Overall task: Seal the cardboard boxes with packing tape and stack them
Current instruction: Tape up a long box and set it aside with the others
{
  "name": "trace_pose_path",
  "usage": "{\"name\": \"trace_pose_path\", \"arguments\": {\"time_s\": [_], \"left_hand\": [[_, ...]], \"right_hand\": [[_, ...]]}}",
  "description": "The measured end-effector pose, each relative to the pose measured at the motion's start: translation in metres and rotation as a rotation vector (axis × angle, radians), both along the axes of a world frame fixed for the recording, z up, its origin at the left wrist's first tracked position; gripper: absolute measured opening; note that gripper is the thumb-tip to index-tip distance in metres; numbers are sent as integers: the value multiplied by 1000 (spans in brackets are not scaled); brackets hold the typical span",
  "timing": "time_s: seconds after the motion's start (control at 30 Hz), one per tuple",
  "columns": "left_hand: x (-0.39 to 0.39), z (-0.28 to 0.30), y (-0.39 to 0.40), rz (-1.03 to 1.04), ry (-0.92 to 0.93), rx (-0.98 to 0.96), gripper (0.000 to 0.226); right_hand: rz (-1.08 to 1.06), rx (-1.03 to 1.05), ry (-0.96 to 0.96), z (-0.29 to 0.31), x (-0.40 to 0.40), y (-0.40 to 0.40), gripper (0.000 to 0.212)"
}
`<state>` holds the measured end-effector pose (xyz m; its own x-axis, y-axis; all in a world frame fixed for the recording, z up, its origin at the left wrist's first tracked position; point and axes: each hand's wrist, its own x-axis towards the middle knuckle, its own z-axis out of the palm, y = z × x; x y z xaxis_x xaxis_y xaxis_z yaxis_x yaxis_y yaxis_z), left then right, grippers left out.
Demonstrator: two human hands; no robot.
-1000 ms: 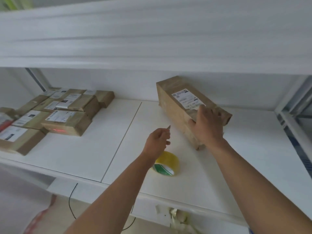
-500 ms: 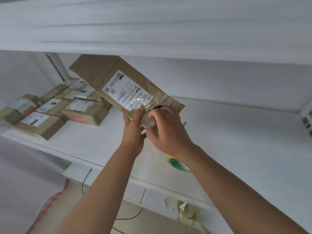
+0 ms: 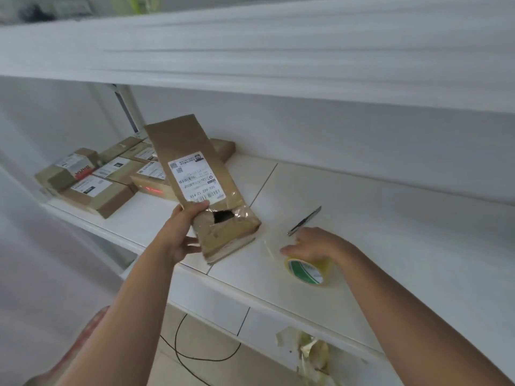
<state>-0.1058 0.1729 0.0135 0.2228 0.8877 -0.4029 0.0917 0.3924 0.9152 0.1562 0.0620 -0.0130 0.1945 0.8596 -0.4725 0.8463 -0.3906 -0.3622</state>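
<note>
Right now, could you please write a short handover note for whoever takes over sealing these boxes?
Left hand grips the long cardboard box tilted above the shelf; its near end is torn open.
Right hand rests on the tape roll; whether its fingers grip it is unclear.
A thin metal tool lies just beyond that hand.
Labelled boxes sit grouped at the shelf's left.
Left: tape the torn end, then stack this box with the others.

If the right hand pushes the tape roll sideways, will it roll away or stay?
The tape roll seems to lie tilted on the shelf under the right hand, so it would probably slide or wobble, not roll far. Its smooth wrap looks slippery. It is likely light.
</note>
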Motion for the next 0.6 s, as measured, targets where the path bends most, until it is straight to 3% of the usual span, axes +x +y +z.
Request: {"name": "trace_pose_path", "arguments": {"time_s": [0.07,0.17,0.27,0.33,0.43,0.6], "left_hand": [[-9,1,1,-76,70,-3,52],[-19,0,2,-230,162,-32,67],[-25,0,2,-360,216,-90,76],[-23,3,-2,-394,230,-120,67],[-17,13,-12,-370,261,-161,30],[-15,14,-13,-340,242,-104,23]], "right_hand": [[-79,17,90,-4,-2,-7,50],[-174,112,169,-8,2,-11,27],[-199,184,176,-9,0,-12,26],[-193,224,163,-12,-5,-10,26],[-207,259,137,-16,-10,-7,29],[-244,291,64,-18,-16,-11,35]]}}
